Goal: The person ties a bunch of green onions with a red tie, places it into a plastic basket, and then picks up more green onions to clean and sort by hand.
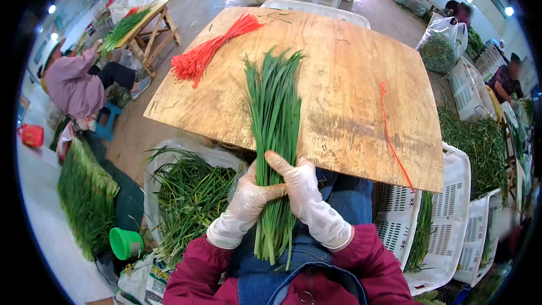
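A bunch of garlic chives [275, 114] lies with its leafy tips on the wooden tabletop [338, 67] and its pale stem ends over my lap. My left hand [252, 197], in a whitish glove, wraps the bunch from the left, its thumb across the stems. From the right, my gloved right hand [301, 182] grips the same bunch slightly higher, thumb laid over the leaves. A single red tie [387, 131] stretches along the right side of the board, one end at the near edge. A bundle of red ties [216, 48] rests at the upper left.
Left of my legs stands a lined container of loose greens [190, 190], with a green bucket [126, 243] beyond. White plastic crates [444, 220] crowd the right side. A person [76, 76] sits at another table [144, 25] on the left; other people work at far right.
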A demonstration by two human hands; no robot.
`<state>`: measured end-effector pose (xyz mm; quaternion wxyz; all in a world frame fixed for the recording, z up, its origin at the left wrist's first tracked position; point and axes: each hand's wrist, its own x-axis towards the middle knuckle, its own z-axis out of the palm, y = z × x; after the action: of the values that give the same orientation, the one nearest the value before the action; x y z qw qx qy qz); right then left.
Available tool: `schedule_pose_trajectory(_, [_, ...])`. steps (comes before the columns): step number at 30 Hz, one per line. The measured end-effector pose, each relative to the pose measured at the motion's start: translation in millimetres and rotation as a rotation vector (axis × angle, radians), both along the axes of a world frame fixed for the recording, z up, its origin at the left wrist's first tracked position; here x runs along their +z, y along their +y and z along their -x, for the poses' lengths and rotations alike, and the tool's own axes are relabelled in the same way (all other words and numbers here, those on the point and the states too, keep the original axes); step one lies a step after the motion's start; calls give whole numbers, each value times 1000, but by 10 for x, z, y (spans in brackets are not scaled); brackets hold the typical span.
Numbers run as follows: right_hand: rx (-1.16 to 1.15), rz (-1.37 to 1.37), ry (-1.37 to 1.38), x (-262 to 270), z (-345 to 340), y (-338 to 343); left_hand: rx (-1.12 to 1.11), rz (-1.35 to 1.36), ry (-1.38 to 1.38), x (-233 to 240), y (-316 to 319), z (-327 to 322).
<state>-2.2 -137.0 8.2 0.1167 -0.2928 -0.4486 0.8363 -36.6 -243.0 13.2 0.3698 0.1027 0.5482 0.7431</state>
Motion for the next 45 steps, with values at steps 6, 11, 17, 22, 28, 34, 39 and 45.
schedule_pose_trajectory(6, [-15, -368, 474, 1036, 16, 404, -103, -167, 419, 795, 414, 268])
schedule_pose_trajectory(11, [-139, -700, 632, 1488, 61, 753, -137, -205, 774, 1229, 931, 508])
schedule_pose_trajectory(17, [-182, -785, 566, 1335, 134, 1092, -176, -260, 754, 1023, 1290, 691])
schedule_pose_trajectory(22, [-82, -696, 529, 1061, 203, 1299, -180, -82, 741, 593, 1379, 826])
schedule_pose_trajectory(28, [-108, -735, 481, 1001, 360, 1342, -180, -273, 509, 538, 1437, 889])
schedule_pose_trajectory(34, [-142, -793, 459, 1180, 427, 1277, -182, -221, 595, 664, 1440, 926])
schedule_pose_trajectory(39, [-125, -737, 446, 987, 426, 1315, -205, -185, 597, 442, 1432, 969])
schedule_pose_trajectory(45, [-70, -820, 370, 1012, 398, 1285, -232, -274, 682, 508, 1468, 889])
